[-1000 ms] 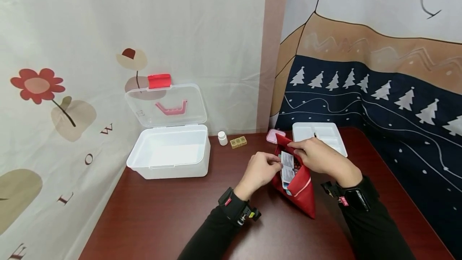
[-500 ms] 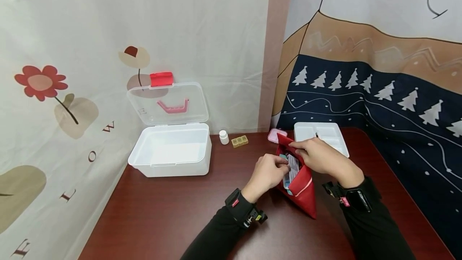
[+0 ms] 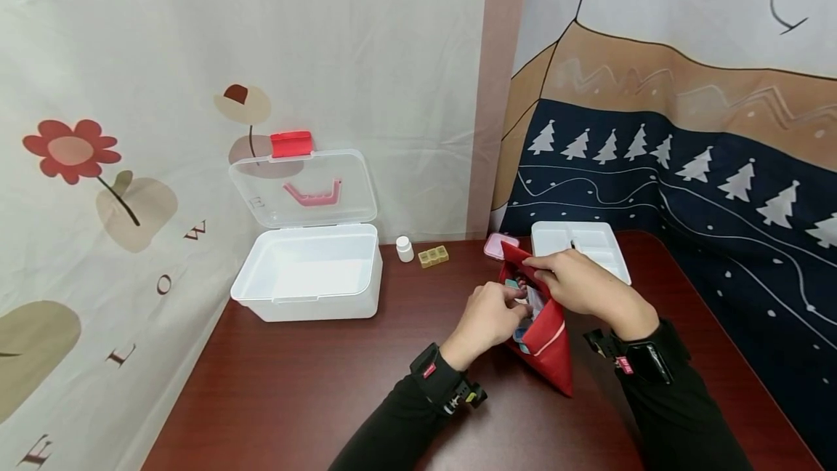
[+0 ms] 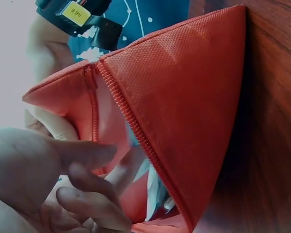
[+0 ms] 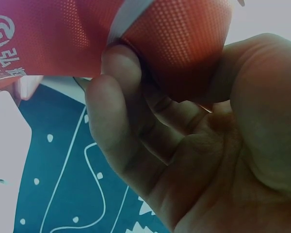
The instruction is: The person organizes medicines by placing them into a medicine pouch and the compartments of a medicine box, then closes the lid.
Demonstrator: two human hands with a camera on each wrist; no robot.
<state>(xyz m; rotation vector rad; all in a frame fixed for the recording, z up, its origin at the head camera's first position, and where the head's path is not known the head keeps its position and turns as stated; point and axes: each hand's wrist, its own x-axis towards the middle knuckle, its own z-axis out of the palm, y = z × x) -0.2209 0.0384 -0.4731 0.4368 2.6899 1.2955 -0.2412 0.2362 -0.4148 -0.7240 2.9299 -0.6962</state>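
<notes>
A red zippered pouch [image 3: 552, 365] stands tilted on the table with its mouth unzipped. My right hand [image 3: 585, 286] grips the pouch's far upper edge; in the right wrist view thumb and fingers pinch its fabric [image 5: 179, 43]. At the opening, my left hand [image 3: 485, 322] reaches in from the left. The left wrist view shows its index finger [image 4: 128, 170] stretched past the zipper [image 4: 131, 116], the other fingers loosely bent, with no item visible between them. Pale blue and white flat packets [image 4: 154, 194] lie inside the pouch, partly hidden by its wall.
A white box [image 3: 307, 275] with its clear lid raised stands at left. Behind the pouch lie a small white bottle [image 3: 405, 249], a yellowish pill case [image 3: 434, 256], a pink case [image 3: 500, 245] and a white divided tray [image 3: 601, 246]. Fabric backdrops border the table.
My left hand has moved slightly right and deeper into the pouch's mouth. The white printed packet that stood up beside its fingers has sunk lower inside. My right hand keeps its grip.
</notes>
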